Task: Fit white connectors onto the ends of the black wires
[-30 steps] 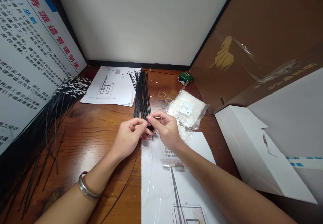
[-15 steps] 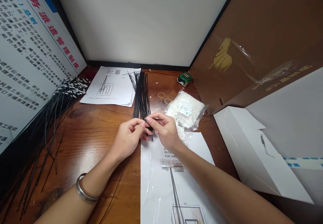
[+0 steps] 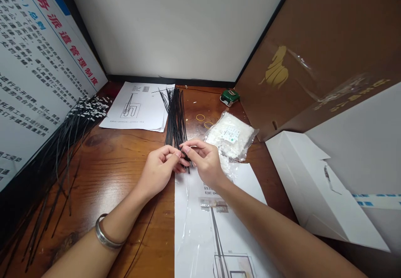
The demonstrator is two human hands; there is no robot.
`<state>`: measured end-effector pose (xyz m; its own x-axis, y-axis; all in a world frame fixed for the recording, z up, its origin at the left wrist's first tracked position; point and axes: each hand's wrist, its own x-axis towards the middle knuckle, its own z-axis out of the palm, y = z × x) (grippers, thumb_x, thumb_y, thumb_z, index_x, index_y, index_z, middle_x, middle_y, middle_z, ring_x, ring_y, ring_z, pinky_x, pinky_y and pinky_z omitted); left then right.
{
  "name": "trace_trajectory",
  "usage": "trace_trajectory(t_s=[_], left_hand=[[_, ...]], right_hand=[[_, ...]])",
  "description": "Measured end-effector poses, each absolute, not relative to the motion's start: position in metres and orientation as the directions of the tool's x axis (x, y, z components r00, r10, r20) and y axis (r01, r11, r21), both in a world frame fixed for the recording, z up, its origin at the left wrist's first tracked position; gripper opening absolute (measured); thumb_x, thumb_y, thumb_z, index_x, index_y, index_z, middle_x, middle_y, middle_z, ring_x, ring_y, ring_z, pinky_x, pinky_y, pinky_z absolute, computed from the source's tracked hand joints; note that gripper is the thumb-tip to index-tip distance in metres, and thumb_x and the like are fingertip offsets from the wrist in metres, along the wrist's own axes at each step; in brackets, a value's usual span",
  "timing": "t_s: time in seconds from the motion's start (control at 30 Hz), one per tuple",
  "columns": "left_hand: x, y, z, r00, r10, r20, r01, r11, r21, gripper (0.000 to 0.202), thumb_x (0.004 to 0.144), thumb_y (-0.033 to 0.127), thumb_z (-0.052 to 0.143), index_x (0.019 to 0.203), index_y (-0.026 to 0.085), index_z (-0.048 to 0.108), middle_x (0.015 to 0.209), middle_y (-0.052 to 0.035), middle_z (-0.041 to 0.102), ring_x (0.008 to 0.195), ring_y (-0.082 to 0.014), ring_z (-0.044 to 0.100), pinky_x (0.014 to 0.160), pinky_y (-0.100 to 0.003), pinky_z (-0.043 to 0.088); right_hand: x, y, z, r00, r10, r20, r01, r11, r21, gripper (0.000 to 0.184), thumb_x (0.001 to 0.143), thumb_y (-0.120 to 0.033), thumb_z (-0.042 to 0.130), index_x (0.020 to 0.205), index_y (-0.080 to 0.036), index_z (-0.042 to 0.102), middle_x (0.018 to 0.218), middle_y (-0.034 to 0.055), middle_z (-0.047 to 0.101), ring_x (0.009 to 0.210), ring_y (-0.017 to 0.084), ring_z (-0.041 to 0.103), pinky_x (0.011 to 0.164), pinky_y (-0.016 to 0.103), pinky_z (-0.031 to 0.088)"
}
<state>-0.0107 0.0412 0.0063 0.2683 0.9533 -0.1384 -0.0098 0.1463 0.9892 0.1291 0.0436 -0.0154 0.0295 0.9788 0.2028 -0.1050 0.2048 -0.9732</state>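
A bundle of thin black cable ties [image 3: 176, 117] lies on the wooden table [image 3: 119, 157], running away from me. My left hand [image 3: 159, 170] and my right hand [image 3: 203, 161] meet at the bundle's near end, fingertips pinched together over the ties. What exactly sits between the fingertips is too small to make out. A silver bracelet [image 3: 105, 234] is on my left wrist. Under my right forearm lies a printed sheet in a clear sleeve [image 3: 203, 223].
A clear bag of small white parts [image 3: 230, 136] lies right of the hands. A larger heap of black ties with white tips [image 3: 62, 140] leans at the left by a printed board. A drawing sheet [image 3: 138, 106], rubber bands [image 3: 201, 117], a green object [image 3: 229, 97], a white box [image 3: 316, 186].
Both hands have stayed at the bundle's near end; the fingertips shifted slightly closer together. Nothing else moved.
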Motion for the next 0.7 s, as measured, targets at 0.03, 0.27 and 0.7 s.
trace_trajectory(t_s=[0.03,0.27,0.7], left_hand=[[-0.0108,0.0411,0.0063,0.267,0.953,-0.14,-0.011,0.148,0.989,0.021,0.082,0.033,0.059,0.074,0.014,0.059,0.069,-0.0071,0.073,0.057,-0.0143,0.065,0.06,-0.026,0.053],[-0.012,0.0413,0.0064,0.258,0.957,-0.129,-0.015,0.137,0.99,0.02,0.08,0.033,0.061,0.076,0.013,0.06,0.071,-0.007,0.072,0.056,-0.0137,0.064,0.059,-0.025,0.052],[-0.013,0.0437,0.0035,0.241,0.963,-0.121,-0.087,0.146,0.986,0.028,0.076,0.041,0.067,0.078,0.013,0.063,0.072,-0.0068,0.073,0.053,-0.0128,0.063,0.055,-0.024,0.052]], right_hand=[[0.129,0.044,-0.0154,0.034,0.978,0.204,-0.103,0.207,-0.973,0.012,0.077,-0.03,0.065,0.074,-0.018,0.067,0.07,0.0005,0.063,0.051,0.009,0.054,0.046,0.022,0.044],[0.1274,0.0452,-0.0174,0.057,0.98,0.19,-0.091,0.195,-0.977,0.014,0.077,-0.031,0.067,0.07,-0.018,0.066,0.07,0.0004,0.061,0.054,0.01,0.055,0.048,0.023,0.045],[0.1285,0.045,-0.0157,0.067,0.986,0.15,-0.069,0.154,-0.986,0.016,0.075,-0.035,0.068,0.075,-0.019,0.07,0.074,0.0031,0.067,0.06,0.013,0.06,0.053,0.027,0.048]])
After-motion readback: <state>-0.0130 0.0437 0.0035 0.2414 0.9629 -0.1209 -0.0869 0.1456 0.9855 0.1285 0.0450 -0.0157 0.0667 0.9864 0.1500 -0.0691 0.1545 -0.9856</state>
